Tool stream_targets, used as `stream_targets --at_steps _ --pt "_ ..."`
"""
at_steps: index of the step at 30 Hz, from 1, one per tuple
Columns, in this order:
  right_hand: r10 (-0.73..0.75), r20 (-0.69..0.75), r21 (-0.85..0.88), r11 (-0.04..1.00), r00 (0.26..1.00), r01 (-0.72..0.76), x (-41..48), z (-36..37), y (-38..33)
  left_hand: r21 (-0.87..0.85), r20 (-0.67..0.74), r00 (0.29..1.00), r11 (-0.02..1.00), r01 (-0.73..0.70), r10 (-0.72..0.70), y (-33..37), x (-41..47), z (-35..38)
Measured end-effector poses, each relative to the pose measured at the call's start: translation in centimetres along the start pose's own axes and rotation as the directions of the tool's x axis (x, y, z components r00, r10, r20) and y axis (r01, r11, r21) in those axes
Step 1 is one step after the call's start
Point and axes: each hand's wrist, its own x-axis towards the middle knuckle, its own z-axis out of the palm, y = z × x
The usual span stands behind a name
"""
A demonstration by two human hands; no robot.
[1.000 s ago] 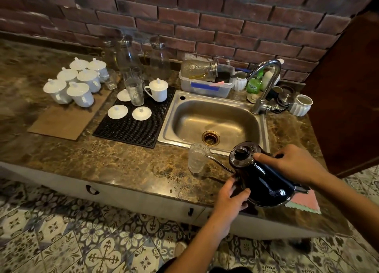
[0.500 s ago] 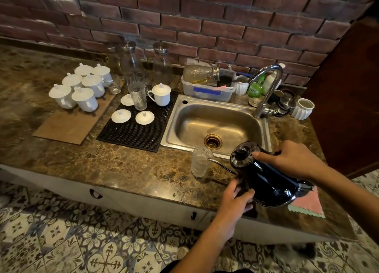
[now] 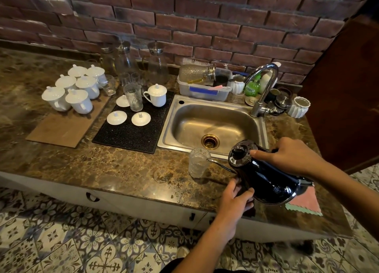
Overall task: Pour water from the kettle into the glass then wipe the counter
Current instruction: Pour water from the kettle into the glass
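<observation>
- Gripping the handle of the glossy black kettle [image 3: 266, 180] with my right hand [image 3: 287, 156], I have it tipped toward the left, my thumb pressed against the edge of its round lid.
- My left hand [image 3: 235, 196] cups the kettle's rounded lower body from below, fingers curled against the shiny enamel.
- Its thin curved gooseneck spout reaches to the rim of the glass [image 3: 198, 163], a small clear textured tumbler standing upright on the counter [image 3: 102, 166] just in front of the sink [image 3: 215, 125]. I cannot tell how much water is in the glass.
- Under it all, the counter is polished brown marbled stone with dark veins.
- Behind the kettle, the sink is a brushed steel basin with a brass-coloured drain ring and a curved chrome tap [image 3: 262, 88] at its right rear corner.
- A pink cloth [image 3: 303, 203] with a scalloped green edge lies flat on the counter, partly under the kettle's base.
- Left of the sink, a black studded rubber mat [image 3: 131, 135] holds three loose white lids, a lidded white mug and a ribbed tall glass.
- Further left, six lidded white porcelain cups [image 3: 73, 88] cluster on a flat wooden board [image 3: 63, 127].
- By the brick wall, a grey plastic tub [image 3: 205, 91] holds an amber-tinted glass jug lying on its side.
</observation>
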Motion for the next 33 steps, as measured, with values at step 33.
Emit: stream_targets --at_steps 33 --pt "-0.077 -0.016 -0.110 0.991 0.997 0.075 0.7 -1.9 -1.3 -0.093 0.011 1.000 0.995 -0.025 0.026 0.7 0.4 1.1"
